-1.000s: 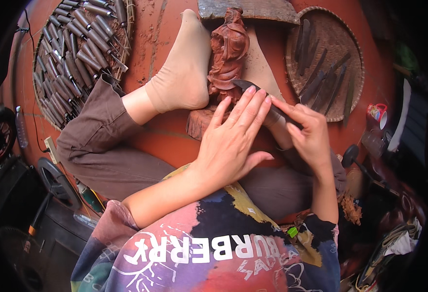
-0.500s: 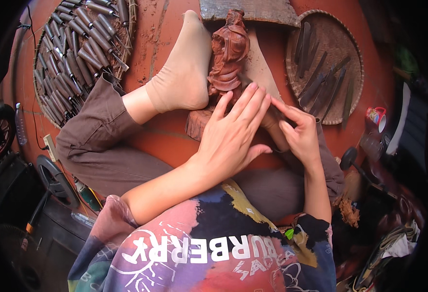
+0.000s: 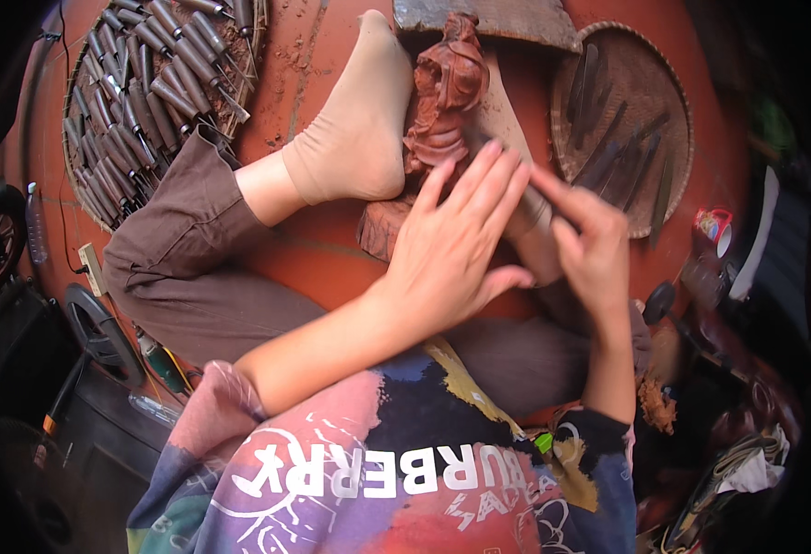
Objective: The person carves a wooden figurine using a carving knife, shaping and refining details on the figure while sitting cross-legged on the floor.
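Observation:
A reddish-brown carved wooden figure (image 3: 442, 102) stands between my stockinged feet, with a rough block-like base (image 3: 382, 229) at its near end. My left hand (image 3: 456, 235) lies over the figure's lower part, fingers stretched out and thumb apart. Its palm and fingertips hide what lies beneath. Just to the right, my right hand (image 3: 594, 240) is closed, its index finger reaching toward the left fingertips. Motion blurs that hand, and whatever it grips is mostly hidden. A dark smear shows beside the figure, beyond the left fingertips.
A round basket (image 3: 256, 46) full of wood-handled carving tools (image 3: 161, 115) stands at the far left. On the far right, a shallow woven tray (image 3: 687, 120) holds several dark flat files (image 3: 599, 162). A wooden board (image 3: 488, 23) lies behind the figure. A red-and-white cup (image 3: 721, 235) is at right.
My right hand has moved slightly right and toward me, away from the left fingertips. The left hand still lies over the figure's lower part. The whole view has shifted a little.

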The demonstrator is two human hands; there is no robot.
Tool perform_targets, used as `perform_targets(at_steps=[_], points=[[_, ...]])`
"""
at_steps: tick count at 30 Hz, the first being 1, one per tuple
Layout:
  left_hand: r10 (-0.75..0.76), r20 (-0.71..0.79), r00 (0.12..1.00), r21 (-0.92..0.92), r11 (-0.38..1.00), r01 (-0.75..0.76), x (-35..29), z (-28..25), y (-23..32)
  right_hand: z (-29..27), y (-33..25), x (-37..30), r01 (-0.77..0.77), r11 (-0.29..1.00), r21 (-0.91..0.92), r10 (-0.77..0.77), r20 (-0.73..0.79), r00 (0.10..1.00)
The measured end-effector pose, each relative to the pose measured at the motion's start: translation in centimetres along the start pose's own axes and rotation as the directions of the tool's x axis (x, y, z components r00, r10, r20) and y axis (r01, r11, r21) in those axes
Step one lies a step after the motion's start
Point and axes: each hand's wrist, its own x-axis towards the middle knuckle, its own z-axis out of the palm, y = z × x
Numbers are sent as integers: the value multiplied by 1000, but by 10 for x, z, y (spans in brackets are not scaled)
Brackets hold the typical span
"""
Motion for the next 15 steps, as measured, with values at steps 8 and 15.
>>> perform_targets(at_steps=[8, 15], points=[[-12, -9, 1000, -54, 998, 12, -4, -4, -1, -5, -13, 0, 32, 976, -216, -33, -1, 999], [-2, 8, 1000, -69, 998, 2, -5, -13, -4, -8, -31, 2, -63, 959, -277, 62, -14, 998]])
